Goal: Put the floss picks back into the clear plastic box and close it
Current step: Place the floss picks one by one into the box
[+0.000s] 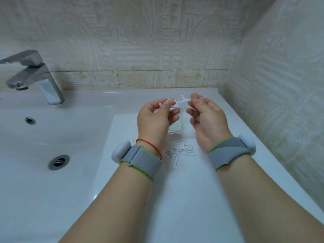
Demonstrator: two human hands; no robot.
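Observation:
Both hands are raised above the white counter. My left hand point(157, 116) pinches white floss picks point(181, 102) between thumb and fingertips. My right hand point(206, 116) pinches the other end of those picks, with another thin pick poking out past its fingers. Several more floss picks point(178, 148) lie scattered on the counter below and between my wrists. The clear plastic box point(177, 126) sits on the counter just under my hands, mostly hidden by them; whether its lid is open cannot be told.
A white sink basin point(52, 137) with a metal drain point(58, 162) lies to the left, a chrome faucet point(35, 76) behind it. Patterned tile walls point(280, 85) close in at the back and right.

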